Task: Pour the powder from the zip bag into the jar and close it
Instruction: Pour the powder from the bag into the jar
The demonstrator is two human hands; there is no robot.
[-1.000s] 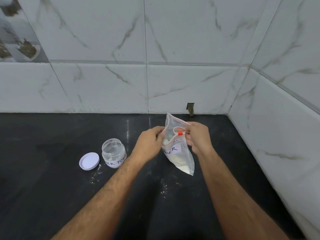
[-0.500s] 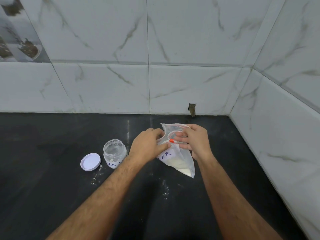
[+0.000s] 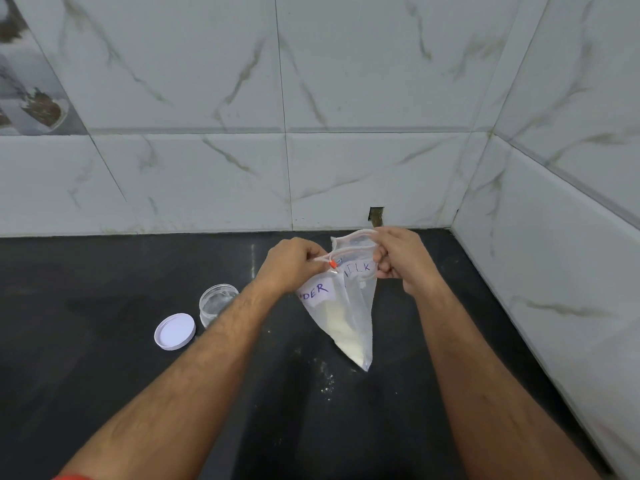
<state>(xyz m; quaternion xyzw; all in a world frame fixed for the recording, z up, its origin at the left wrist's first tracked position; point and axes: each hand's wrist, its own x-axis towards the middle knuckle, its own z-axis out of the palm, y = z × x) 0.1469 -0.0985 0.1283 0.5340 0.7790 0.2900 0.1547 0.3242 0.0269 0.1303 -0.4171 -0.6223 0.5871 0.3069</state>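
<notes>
Gripping the zip bag (image 3: 349, 317) of white powder at its top above the black counter (image 3: 104, 393), left hand (image 3: 292, 265) pinching the end by the orange slider (image 3: 332, 263), right hand (image 3: 398, 259) clutching the opposite rim, open jar (image 3: 218, 304) and white lid (image 3: 175, 331) sitting to the left.

Left arm: bare forearm, enters from 7 o'clock and reaches toward centre.
Left hand (image 3: 292, 265): knuckles up, fingers curled, thumb and forefinger pinched tight on the near left end of the bag (image 3: 346, 317) mouth.
Right arm: bare forearm, enters from 5 o'clock and angles toward 11 o'clock.
Right hand (image 3: 401, 258): at 3 o'clock of the left hand, back to the camera, fingers curled around the right end of the mouth.
Spacing: hands near each other, not touching.
</notes>
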